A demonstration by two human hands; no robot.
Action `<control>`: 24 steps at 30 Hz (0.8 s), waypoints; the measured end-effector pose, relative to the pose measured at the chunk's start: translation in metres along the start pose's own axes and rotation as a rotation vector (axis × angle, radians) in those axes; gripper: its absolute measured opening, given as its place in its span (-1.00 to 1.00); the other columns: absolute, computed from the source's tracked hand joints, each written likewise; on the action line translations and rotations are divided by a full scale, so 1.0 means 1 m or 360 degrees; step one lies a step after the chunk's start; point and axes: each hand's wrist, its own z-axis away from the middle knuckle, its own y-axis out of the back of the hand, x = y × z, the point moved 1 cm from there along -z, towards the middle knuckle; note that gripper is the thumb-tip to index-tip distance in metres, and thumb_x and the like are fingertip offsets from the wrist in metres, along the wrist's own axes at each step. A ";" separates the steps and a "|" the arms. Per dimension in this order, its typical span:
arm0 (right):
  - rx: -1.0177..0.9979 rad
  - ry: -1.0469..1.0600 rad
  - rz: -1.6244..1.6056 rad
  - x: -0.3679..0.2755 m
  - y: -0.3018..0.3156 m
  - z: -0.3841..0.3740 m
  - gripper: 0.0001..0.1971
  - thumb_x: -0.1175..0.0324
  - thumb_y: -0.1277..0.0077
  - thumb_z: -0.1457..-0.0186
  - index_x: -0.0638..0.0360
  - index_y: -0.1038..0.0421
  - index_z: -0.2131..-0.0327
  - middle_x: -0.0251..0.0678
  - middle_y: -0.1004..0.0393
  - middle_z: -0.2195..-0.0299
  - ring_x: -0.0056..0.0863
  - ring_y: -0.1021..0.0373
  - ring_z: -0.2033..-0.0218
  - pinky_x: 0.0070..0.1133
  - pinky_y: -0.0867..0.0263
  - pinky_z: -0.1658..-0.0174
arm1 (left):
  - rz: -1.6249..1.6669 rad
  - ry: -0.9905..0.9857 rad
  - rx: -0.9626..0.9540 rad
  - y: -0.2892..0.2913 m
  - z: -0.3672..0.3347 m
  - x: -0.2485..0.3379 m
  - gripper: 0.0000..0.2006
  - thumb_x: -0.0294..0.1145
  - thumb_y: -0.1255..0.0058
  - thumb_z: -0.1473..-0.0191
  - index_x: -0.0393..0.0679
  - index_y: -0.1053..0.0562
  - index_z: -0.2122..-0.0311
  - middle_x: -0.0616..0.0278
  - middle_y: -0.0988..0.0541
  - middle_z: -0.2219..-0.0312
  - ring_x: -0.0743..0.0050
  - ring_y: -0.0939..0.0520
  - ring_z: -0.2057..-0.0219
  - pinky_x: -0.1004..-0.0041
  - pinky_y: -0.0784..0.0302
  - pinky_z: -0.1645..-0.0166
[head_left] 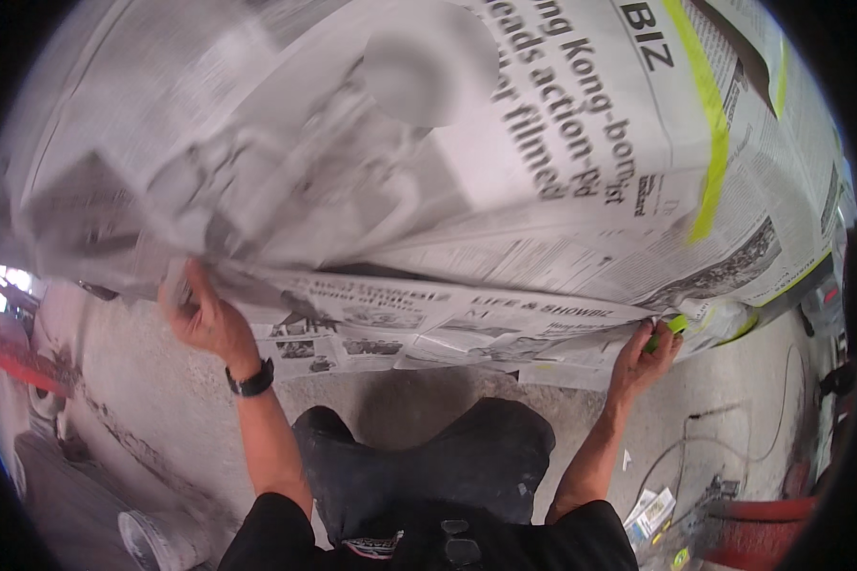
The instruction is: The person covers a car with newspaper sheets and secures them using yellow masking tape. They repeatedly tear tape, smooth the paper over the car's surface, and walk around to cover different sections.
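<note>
Sheets of newspaper (552, 228) cover a large, rounded form in front of me. My left hand (205, 314), with a dark watch (250, 379) on its wrist, is closed on the near edge of the paper at the left. The paper there is blurred, and the fingertips are partly hidden. Farther right, my right hand (643, 354) pinches bright yellow-green tape (674, 326) at the lower newspaper edge; whether it is a roll or a piece I cannot tell. Strips of the same tape (712, 176) run along the sheets at upper right. Between my hands, a dark gap shows under a fold.
My knees (424, 457) are bent close below the paper over a concrete floor (152, 381). Lower right lie scraps of printed paper (649, 514), a thin hose (681, 447) and a red object (757, 533). A pale cylindrical object (157, 538) lies at lower left.
</note>
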 end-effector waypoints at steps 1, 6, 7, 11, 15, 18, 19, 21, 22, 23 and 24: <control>0.0023 0.0095 0.0081 -0.001 0.002 0.000 -0.86 0.50 0.00 -0.11 0.39 -0.38 0.27 -0.09 -0.24 0.33 -0.28 -0.27 0.34 -0.45 -0.24 0.34 | -0.0002 -0.0006 0.0018 -0.002 -0.001 -0.002 -0.88 -0.47 -0.12 -0.15 -0.29 -0.49 0.26 0.31 -0.55 0.33 0.64 -0.48 0.32 0.60 -0.40 0.18; 0.0049 0.0072 -0.0106 -0.014 -0.005 -0.008 -0.86 0.50 -0.03 -0.08 0.39 -0.40 0.30 -0.08 -0.24 0.38 -0.23 -0.27 0.34 -0.41 -0.22 0.31 | 0.0132 0.0068 0.0058 -0.014 -0.001 -0.019 -0.88 -0.44 -0.16 -0.12 -0.25 -0.49 0.32 0.32 -0.55 0.35 0.65 -0.47 0.33 0.59 -0.41 0.21; 0.0072 0.0090 -0.0151 -0.007 -0.006 -0.006 -0.86 0.50 -0.04 -0.07 0.38 -0.40 0.30 -0.07 -0.25 0.39 -0.21 -0.27 0.34 -0.39 -0.22 0.30 | 0.0104 0.0087 0.0049 -0.014 -0.004 -0.025 -0.85 -0.43 -0.20 -0.09 -0.25 -0.48 0.31 0.31 -0.54 0.37 0.62 -0.48 0.35 0.58 -0.41 0.20; 0.0101 0.0281 0.0035 0.007 -0.007 -0.009 -0.86 0.45 -0.07 -0.04 0.33 -0.41 0.35 0.00 -0.29 0.40 -0.04 -0.26 0.35 -0.25 -0.20 0.26 | -0.0368 -0.0274 0.0183 -0.011 -0.013 -0.024 -0.75 -0.41 -0.27 -0.02 -0.27 -0.45 0.27 0.24 -0.52 0.37 0.41 -0.49 0.34 0.46 -0.42 0.17; 0.0088 0.0153 0.0100 -0.009 -0.010 -0.002 -0.85 0.41 -0.08 -0.04 0.30 -0.42 0.36 0.00 -0.30 0.41 -0.01 -0.27 0.35 -0.27 -0.19 0.28 | -0.0430 -0.0617 0.0521 -0.024 -0.013 -0.006 -0.71 -0.39 -0.32 0.04 -0.25 -0.46 0.26 0.23 -0.45 0.38 0.29 -0.42 0.21 0.34 -0.37 0.14; 0.0103 0.0171 0.0106 -0.010 -0.005 -0.007 -0.86 0.42 -0.09 -0.04 0.29 -0.43 0.36 -0.03 -0.29 0.43 -0.04 -0.27 0.36 -0.28 -0.19 0.30 | -0.0634 -0.0852 0.0479 -0.026 -0.008 -0.002 -0.73 -0.41 -0.30 0.03 -0.25 -0.49 0.24 0.24 -0.44 0.39 0.33 -0.39 0.21 0.35 -0.35 0.16; 0.0111 0.0198 0.0083 -0.012 -0.004 -0.007 -0.86 0.42 -0.09 -0.04 0.29 -0.43 0.36 -0.03 -0.29 0.43 -0.05 -0.26 0.37 -0.29 -0.19 0.31 | -0.0782 -0.0912 0.0304 -0.017 -0.012 -0.014 -0.74 -0.42 -0.29 0.01 -0.25 -0.50 0.23 0.23 -0.45 0.38 0.34 -0.40 0.22 0.35 -0.34 0.17; 0.0066 0.0144 0.0092 -0.016 0.003 -0.004 -0.87 0.43 -0.09 -0.04 0.29 -0.44 0.36 -0.05 -0.29 0.45 -0.07 -0.26 0.38 -0.30 -0.19 0.31 | -0.0732 -0.0755 0.0020 -0.011 -0.013 -0.027 -0.75 -0.43 -0.25 -0.02 -0.26 -0.51 0.19 0.21 -0.47 0.34 0.33 -0.40 0.22 0.33 -0.34 0.16; 0.0043 0.0119 0.0088 -0.017 0.003 -0.004 -0.88 0.44 -0.09 -0.03 0.29 -0.44 0.36 -0.05 -0.28 0.46 -0.08 -0.26 0.38 -0.30 -0.19 0.31 | -0.0537 -0.0535 -0.0085 -0.011 -0.011 -0.032 -0.75 -0.44 -0.23 -0.03 -0.26 -0.51 0.16 0.19 -0.49 0.31 0.31 -0.40 0.21 0.32 -0.35 0.15; 0.0055 0.0129 0.0072 -0.017 0.003 -0.004 -0.88 0.44 -0.10 -0.03 0.29 -0.44 0.36 -0.06 -0.28 0.46 -0.09 -0.26 0.38 -0.30 -0.18 0.31 | -0.0343 -0.0316 -0.0188 -0.011 -0.010 -0.036 -0.74 -0.45 -0.21 -0.05 -0.26 -0.52 0.14 0.18 -0.50 0.29 0.29 -0.41 0.20 0.30 -0.35 0.14; 0.0067 0.0134 0.0054 -0.014 0.003 -0.004 -0.88 0.44 -0.10 -0.03 0.29 -0.44 0.36 -0.06 -0.28 0.47 -0.09 -0.26 0.38 -0.30 -0.18 0.31 | -0.0336 -0.0326 -0.0227 -0.011 -0.008 -0.032 -0.72 -0.45 -0.19 -0.06 -0.27 -0.51 0.10 0.14 -0.50 0.24 0.26 -0.42 0.17 0.28 -0.35 0.11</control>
